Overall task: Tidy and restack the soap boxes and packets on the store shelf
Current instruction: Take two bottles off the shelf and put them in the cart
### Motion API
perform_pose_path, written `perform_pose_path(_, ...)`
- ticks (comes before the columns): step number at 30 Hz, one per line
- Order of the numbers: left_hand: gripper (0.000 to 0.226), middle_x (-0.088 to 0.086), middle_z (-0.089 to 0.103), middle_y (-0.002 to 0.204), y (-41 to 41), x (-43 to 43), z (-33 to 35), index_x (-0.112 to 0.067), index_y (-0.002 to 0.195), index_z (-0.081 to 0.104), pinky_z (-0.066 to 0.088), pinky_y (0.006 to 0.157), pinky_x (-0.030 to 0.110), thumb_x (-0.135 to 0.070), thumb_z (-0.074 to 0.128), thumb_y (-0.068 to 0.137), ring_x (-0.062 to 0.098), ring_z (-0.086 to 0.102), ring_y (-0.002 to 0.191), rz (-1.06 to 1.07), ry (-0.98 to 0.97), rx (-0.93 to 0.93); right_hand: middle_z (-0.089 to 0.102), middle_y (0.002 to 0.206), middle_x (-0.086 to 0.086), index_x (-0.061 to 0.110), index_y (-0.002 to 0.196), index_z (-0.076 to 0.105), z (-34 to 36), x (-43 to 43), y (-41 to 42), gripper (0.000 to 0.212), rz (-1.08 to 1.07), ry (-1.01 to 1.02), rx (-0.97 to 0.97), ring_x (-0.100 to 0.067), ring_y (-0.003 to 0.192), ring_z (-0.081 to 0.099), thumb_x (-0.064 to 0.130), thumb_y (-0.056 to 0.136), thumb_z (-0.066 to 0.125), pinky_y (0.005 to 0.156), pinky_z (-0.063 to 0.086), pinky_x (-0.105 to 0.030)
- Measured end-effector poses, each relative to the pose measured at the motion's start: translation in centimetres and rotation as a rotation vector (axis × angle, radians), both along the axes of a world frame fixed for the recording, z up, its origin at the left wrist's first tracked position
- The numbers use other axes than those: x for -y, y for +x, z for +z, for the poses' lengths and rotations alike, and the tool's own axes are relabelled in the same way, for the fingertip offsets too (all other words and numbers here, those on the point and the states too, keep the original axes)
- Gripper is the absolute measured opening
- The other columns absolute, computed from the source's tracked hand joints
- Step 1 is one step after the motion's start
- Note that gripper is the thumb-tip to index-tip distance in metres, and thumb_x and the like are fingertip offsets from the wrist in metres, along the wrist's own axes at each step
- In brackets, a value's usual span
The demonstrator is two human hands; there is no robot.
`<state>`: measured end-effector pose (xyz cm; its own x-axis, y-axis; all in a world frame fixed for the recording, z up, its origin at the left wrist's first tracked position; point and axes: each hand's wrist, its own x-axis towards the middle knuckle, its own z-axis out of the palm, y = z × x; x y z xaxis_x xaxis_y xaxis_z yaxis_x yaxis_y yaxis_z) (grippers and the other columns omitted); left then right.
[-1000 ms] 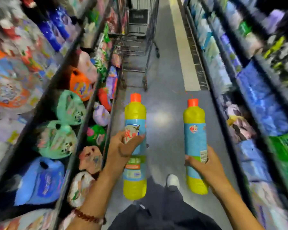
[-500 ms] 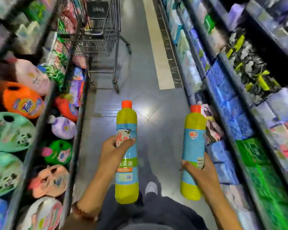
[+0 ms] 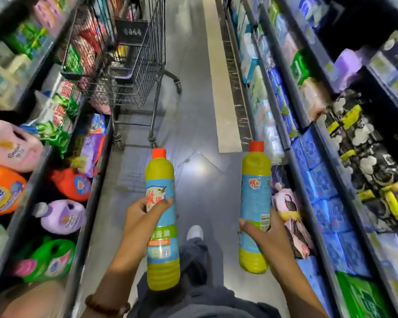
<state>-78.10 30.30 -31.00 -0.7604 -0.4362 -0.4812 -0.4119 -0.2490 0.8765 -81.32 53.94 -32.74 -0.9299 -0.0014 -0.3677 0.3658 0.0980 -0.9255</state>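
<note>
The left hand grips a yellow bottle with a red cap. It holds the bottle upright around its blue label, thumb across the front. The right hand clasps a second matching bottle low on its label, level with the first and well apart from it. Just right of the right hand lie pink packets, with stacked blue packets beyond them. Left of the left hand sit a purple jug and an orange Tide jug. Ahead of both hands stands a wire shopping cart.
</note>
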Motion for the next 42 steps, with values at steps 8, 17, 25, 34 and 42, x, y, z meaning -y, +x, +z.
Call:
perform_pose_path(8,0.005,0.016,0.067,0.064,-19.8,-1.1,2.4,-0.004,0.081,0.063,0.054,0.049,0.029,-0.009,0.065,0.083,0.024,0.064,0.051,-0.098,0.015,-0.047,0.066,0.075,-0.010,0.014,0.096,0.057,-0.3,-1.3,-15.3,0.029,-0.102,-0.041,0.038,-0.018,0.060,0.063,-0.002,0.075,0.071,0.053,0.052,-0.028)
perform_pose_path(17,0.008,0.006,0.066,0.055,-39.0,-1.9,0.6,-0.004,0.075,0.063,0.051,0.043,0.024,-0.006,0.068,0.081,0.019,0.066,0.049,0.042,-0.036,-0.017,0.062,0.073,-0.013,0.010,0.095,0.055,-2.7,-1.9,-37.2,0.032,-0.040,-0.093,0.010,-0.017,0.057,0.060,0.001,0.072,0.075,0.053,0.050,-0.030)
perform_pose_path(25,0.012,0.018,0.068,0.069,-48.0,3.8,-0.1,-0.003,0.081,0.065,0.052,0.052,0.029,-0.013,0.072,0.080,0.029,0.067,0.061,0.267,-0.135,0.023,0.063,0.077,-0.012,0.011,0.097,0.057,-2.0,5.5,-55.1,0.046,0.254,-0.031,0.036,-0.026,0.067,0.061,0.028,0.057,0.074,0.061,0.051,-0.039)
perform_pose_path(34,0.018,0.029,0.066,0.084,-57.5,17.7,-1.2,-0.006,0.082,0.065,0.052,0.070,0.050,-0.017,0.076,0.073,0.033,0.062,0.072,0.629,-0.120,0.015,0.059,0.078,-0.016,0.003,0.096,0.054,-3.6,21.8,-70.9,0.046,0.553,-0.029,0.079,-0.028,0.069,0.057,0.021,0.058,0.072,0.065,0.048,-0.041)
perform_pose_path(42,0.009,0.028,0.068,0.091,-63.6,29.5,-0.4,-0.007,0.089,0.064,0.054,0.071,0.048,-0.014,0.068,0.083,0.034,0.064,0.075,0.878,-0.148,0.015,0.060,0.078,-0.011,0.016,0.091,0.055,-1.8,37.1,-80.3,0.032,0.827,-0.010,0.044,-0.027,0.069,0.059,0.012,0.067,0.076,0.066,0.050,-0.044)
